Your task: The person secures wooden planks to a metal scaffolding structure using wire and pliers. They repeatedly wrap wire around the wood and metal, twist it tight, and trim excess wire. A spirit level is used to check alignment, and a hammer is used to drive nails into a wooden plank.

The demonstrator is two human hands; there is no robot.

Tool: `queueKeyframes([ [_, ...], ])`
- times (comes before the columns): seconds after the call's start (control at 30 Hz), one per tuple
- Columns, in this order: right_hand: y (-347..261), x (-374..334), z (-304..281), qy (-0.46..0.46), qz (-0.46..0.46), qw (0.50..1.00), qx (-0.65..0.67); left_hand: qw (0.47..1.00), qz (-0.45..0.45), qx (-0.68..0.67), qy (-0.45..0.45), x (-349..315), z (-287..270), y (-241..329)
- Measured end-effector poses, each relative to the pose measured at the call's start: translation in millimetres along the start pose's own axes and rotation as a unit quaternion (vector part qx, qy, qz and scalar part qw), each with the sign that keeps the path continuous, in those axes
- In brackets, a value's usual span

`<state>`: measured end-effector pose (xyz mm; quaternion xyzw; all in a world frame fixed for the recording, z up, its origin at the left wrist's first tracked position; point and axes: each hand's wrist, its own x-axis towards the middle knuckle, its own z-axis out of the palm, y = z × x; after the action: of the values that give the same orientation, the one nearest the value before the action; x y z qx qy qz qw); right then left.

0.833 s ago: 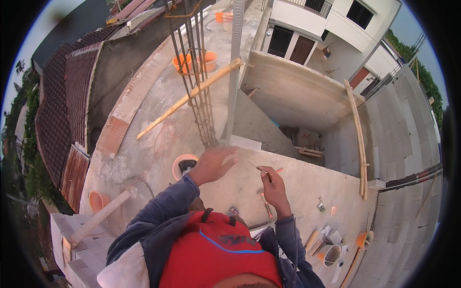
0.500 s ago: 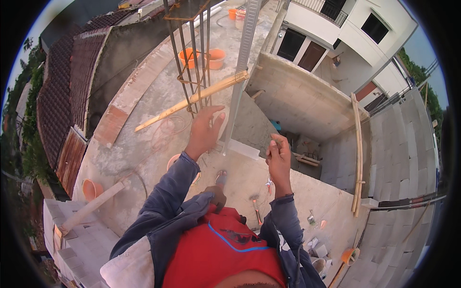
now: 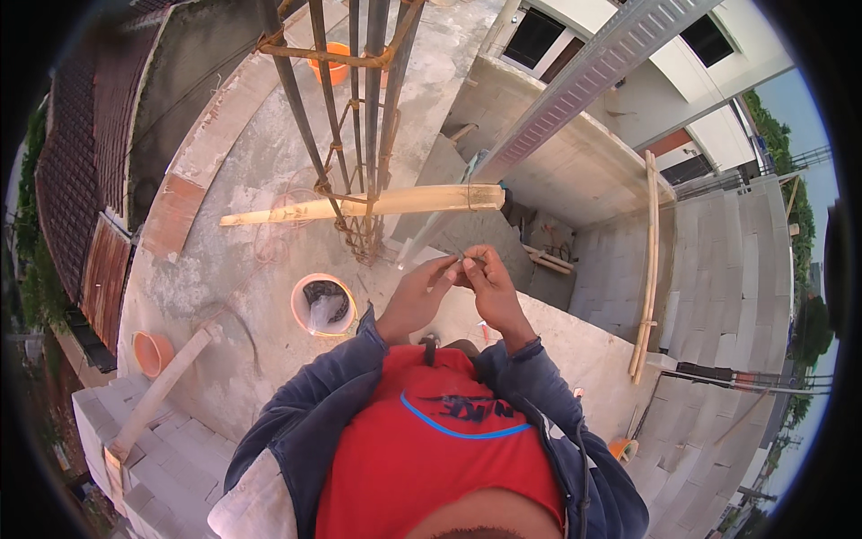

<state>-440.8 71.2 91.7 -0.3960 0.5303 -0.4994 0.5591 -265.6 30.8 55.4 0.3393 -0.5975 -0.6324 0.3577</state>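
My left hand [image 3: 416,298] and my right hand [image 3: 494,295] meet in front of my chest, fingertips pinched together. Whatever small thing lies between the fingers is too small to make out. Just beyond them a perforated metal channel [image 3: 575,85] slants up to the right. A wooden plank [image 3: 395,203] lies across it and a column of tied rebar [image 3: 355,117], with a thin tie round the plank's right end. Left of my left hand stands a bucket [image 3: 302,310] holding dark coils and clear plastic.
A ledge drops into a walled pit [image 3: 557,286] ahead right. Wooden poles [image 3: 647,269] lean on its far side by a block wall [image 3: 718,269]. Orange buckets [image 3: 153,353] stand left and beyond the rebar. Stacked blocks [image 3: 171,449] rise near left.
My left hand has drawn back from near the rebar and come together with my right hand. The rebar and channel appear closer, and the bucket shows more fully.
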Motion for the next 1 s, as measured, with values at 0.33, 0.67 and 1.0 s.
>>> queueKeyframes([
  [0.33,19,53,45,0.131,0.047,0.989,0.042,0.958,-0.081,-0.224,0.161,21,23,-21],
  [0.67,16,53,-4,0.014,-0.001,0.993,-0.116,0.926,0.01,0.11,0.361,30,20,-47],
  [1.0,-122,80,-63,0.052,-0.198,0.956,-0.212,0.92,0.107,0.177,0.332,71,16,4],
])
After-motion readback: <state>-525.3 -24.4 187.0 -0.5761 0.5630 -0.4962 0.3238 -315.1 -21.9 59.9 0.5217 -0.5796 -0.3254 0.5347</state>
